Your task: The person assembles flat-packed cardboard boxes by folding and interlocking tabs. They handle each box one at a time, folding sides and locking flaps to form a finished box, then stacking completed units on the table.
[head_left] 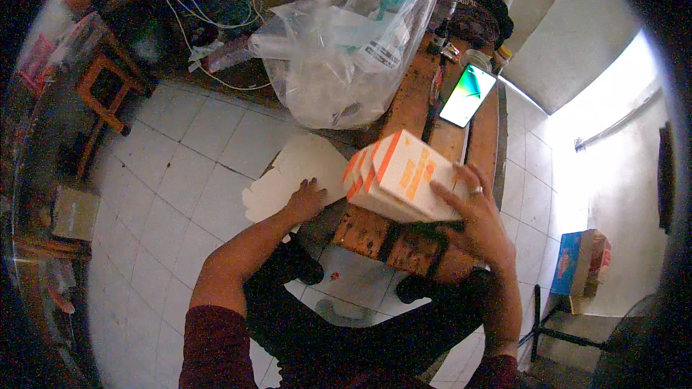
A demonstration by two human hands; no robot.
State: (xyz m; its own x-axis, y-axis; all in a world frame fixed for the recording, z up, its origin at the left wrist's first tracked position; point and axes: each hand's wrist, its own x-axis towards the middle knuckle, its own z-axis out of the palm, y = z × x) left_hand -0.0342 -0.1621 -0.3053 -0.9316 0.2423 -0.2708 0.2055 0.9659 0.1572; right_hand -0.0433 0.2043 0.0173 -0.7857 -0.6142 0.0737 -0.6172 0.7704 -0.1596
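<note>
A white box with orange stripes and printing sits tilted over the near end of the wooden bench. Several striped edges show at its left, like boxes nested or stacked together. My right hand, with a ring on one finger, grips its right end, fingers across the top face. The underside of that grip is hidden. To the left lies a flat cream cardboard sheet with an uneven edge. My left hand rests over its near right part, fingers slightly bent and apart.
On the bench farther back, a lit phone lies beside a jar. A large clear plastic bag bulges at the bench's left. A small wooden stool stands far left; a blue and red carton is at right.
</note>
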